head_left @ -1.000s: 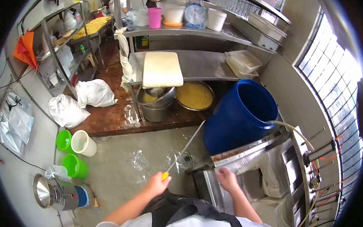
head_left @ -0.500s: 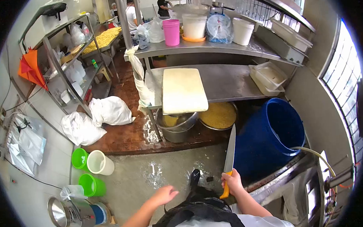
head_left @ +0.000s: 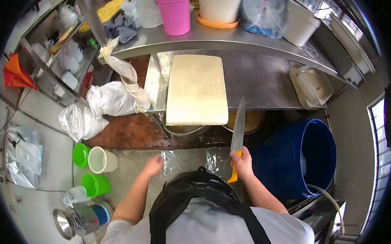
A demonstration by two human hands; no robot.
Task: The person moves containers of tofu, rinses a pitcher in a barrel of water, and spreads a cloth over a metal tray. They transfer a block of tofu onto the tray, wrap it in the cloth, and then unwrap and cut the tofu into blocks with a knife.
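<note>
My right hand (head_left: 241,162) grips a large kitchen knife (head_left: 238,137) by its yellow-orange handle, the long blade pointing up and away from me. The blade tip appears in front of the lower steel shelf, just right of a thick cream-coloured rectangular slab (head_left: 196,89). This slab lies on the lower steel shelf (head_left: 263,83) and juts slightly over its front edge. Out over the floor, my left hand (head_left: 153,165) is held to the left of my body, touching nothing I can see. Its fingers are blurred.
A big blue barrel (head_left: 274,158) with a hose stands at right. Metal bowls, one being a yellow-filled bowl (head_left: 249,122), sit beneath the shelf. Buckets, including a pink bucket (head_left: 174,15), stand overhead. White sacks (head_left: 110,99) and a green bucket (head_left: 95,185) are at left. The floor looks wet.
I have come closer to the shelf and slab, and the view tips further down. The knife has stayed in my right hand, its tip now near the slab's right side.
</note>
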